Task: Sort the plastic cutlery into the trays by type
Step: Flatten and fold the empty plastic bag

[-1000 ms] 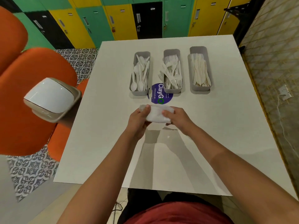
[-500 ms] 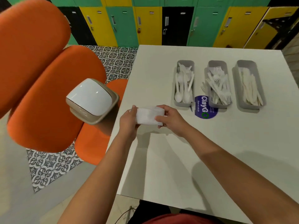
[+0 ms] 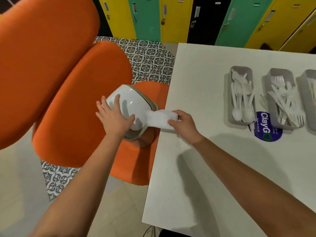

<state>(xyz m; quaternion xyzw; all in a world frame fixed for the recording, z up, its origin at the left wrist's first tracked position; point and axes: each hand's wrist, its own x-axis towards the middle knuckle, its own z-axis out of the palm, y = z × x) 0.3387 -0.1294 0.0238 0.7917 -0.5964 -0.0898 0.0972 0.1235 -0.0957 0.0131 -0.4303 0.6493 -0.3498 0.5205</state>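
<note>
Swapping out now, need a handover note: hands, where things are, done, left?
Left hand: open, flat on the white domed lid of the small beige bin beside the table.
Right hand: pinching a crumpled white tissue at the bin's edge.
Grey plastic trays: white spoons in one, white forks in the next; third cut off by the frame.
Done: no loose cutlery visible.
Left: probably just bin the tissue.
</note>
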